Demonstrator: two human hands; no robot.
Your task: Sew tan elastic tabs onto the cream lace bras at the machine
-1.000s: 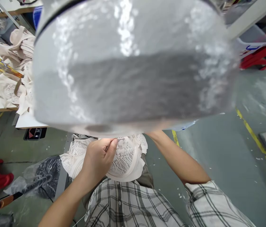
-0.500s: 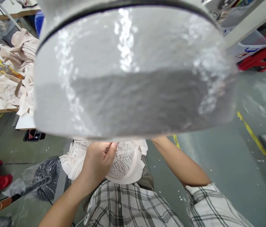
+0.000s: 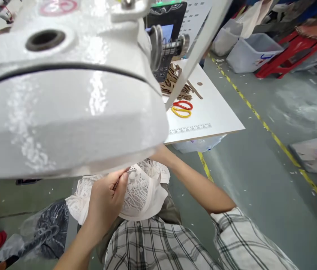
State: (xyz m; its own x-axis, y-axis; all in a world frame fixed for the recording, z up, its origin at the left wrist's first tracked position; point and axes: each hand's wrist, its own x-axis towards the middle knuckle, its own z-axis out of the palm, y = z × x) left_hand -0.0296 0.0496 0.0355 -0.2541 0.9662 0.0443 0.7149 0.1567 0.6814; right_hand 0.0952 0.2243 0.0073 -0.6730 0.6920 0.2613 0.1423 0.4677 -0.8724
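A pale lace bra [image 3: 138, 193] hangs over my lap, below the white sewing machine head [image 3: 74, 123]. My left hand [image 3: 106, 198] is closed on the upper edge of its lace cup, thumb pressed against the bent fingers. The machine head covers the bra's top part. My right hand [image 3: 160, 154] reaches in from the right under the machine; only the wrist end shows, and its fingers are hidden behind the head. I cannot see what they touch.
Red-and-yellow-handled scissors [image 3: 182, 108], a ruler [image 3: 190, 128] and brown strips [image 3: 175, 84] lie on the white table [image 3: 217, 112]. A control screen [image 3: 166, 37] stands behind. Bagged dark material [image 3: 50, 228] is at lower left; a grey bin [image 3: 252, 52] and red stool [image 3: 290, 48] are at upper right.
The view has swung right, so the machine head sits further left and the table with scissors shows. My left hand keeps its grip on the bra.
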